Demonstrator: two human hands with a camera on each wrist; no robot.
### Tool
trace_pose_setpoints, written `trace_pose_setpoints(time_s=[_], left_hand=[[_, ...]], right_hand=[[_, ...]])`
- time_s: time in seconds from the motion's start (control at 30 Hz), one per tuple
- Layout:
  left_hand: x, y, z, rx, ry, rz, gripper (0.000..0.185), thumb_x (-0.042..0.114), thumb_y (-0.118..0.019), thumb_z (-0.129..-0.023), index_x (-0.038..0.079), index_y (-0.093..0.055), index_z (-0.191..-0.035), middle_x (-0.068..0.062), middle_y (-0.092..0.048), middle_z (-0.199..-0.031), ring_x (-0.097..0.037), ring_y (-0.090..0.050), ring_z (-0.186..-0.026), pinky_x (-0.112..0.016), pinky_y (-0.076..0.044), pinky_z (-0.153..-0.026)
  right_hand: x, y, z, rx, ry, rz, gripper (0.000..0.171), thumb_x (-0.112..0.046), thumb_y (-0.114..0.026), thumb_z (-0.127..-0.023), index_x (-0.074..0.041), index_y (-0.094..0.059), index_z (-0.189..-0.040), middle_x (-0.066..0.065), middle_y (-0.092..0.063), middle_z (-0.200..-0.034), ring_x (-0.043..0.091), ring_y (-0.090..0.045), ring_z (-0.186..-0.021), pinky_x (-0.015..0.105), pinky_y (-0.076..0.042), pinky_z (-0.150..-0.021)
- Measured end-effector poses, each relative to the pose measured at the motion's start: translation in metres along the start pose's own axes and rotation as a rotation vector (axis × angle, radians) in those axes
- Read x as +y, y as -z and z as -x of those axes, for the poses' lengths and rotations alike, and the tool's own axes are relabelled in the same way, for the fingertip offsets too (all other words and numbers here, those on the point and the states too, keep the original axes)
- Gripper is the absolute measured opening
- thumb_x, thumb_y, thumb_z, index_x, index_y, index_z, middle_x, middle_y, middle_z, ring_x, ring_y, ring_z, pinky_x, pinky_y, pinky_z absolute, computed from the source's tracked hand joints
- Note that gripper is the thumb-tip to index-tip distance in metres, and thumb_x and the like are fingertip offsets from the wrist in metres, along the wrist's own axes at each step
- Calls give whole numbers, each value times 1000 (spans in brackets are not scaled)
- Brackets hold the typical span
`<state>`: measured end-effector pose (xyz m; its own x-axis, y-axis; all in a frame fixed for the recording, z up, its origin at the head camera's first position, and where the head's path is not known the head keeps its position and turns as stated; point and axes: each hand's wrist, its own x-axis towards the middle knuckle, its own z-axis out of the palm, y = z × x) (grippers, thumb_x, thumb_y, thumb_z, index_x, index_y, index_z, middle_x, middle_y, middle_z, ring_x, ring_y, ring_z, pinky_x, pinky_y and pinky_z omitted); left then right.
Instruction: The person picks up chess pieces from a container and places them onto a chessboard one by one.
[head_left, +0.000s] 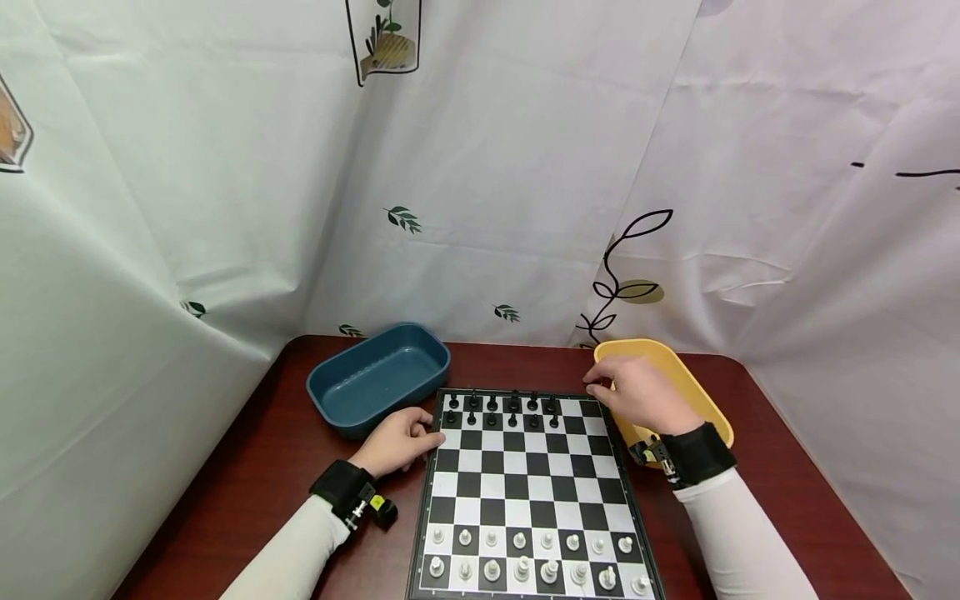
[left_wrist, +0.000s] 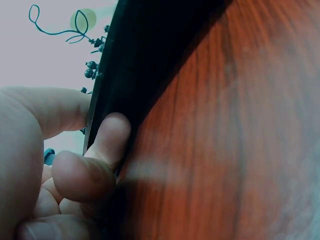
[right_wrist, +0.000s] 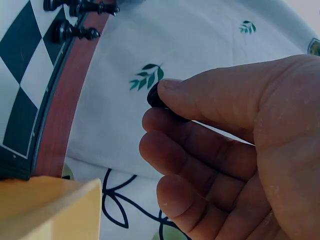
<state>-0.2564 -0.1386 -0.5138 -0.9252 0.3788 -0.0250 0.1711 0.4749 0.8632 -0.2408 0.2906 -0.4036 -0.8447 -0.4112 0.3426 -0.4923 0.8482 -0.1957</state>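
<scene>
A black-and-white chessboard (head_left: pixel 515 462) lies on the dark red table, with rows of black pieces at the far side and white pieces at the near side. My left hand (head_left: pixel 397 440) holds the board's left edge; in the left wrist view one finger (left_wrist: pixel 62 107) lies over the rim while other fingertips press its side. Above the board's far right corner, my right hand (head_left: pixel 637 392) pinches a small black chess piece (right_wrist: pixel 156 96) between thumb and index finger. The fingers cover most of that piece, so its kind is hidden.
A yellow bin (head_left: pixel 708 408) stands to the right of the board, partly under my right hand and forearm. The blue bin (head_left: pixel 352 400) sits at the back left. Behind the table (head_left: pixel 510 357) hangs a white cloth (head_left: pixel 480 167) with leaf prints.
</scene>
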Motion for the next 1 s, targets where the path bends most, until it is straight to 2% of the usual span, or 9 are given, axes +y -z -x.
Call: trace_pose_setpoints(time_s=[0.2, 0.63, 0.77, 1.0], left_hand=[[0, 1, 1, 4, -7, -2, 48, 31, -83, -102, -4, -65, -130, 0, -63, -70, -12, -49, -45, -31, -45, -48], [3, 0, 1, 9, 4, -11, 46, 31, -83, -102, -3, -66, -128, 1, -62, -68, -12, -48, -44, -30, -43, -45], [3, 0, 2, 6, 11, -8, 46, 30, -83, -102, -3, -66, -128, 1, -62, -68, -12, -48, -44, -29, -42, -45], [2, 0, 2, -1, 8, -12, 45, 30, -83, -102, -2, -66, -130, 1, -62, -67, -13, -49, -44, -29, -43, -46]], right_hand=[[-9, -7, -2, -55, -20, 6, 7, -8, -84, -96, -10, -84, -103, 0, -79, -98, 24, -75, -93, 49, -62, -85], [-13, -23, -2, -162, 29, 24, 5, -14, -84, -97, -10, -82, -96, -7, -73, -94, 12, -66, -83, 40, -59, -80], [-15, -26, -3, -210, 25, 22, 0, -12, -82, -96, -12, -82, -96, -8, -73, -93, 9, -65, -82, 40, -59, -80], [-15, -34, -5, -255, 14, 58, 7, -8, -83, -92, -15, -81, -93, -7, -73, -91, 9, -63, -78, 39, -59, -78]])
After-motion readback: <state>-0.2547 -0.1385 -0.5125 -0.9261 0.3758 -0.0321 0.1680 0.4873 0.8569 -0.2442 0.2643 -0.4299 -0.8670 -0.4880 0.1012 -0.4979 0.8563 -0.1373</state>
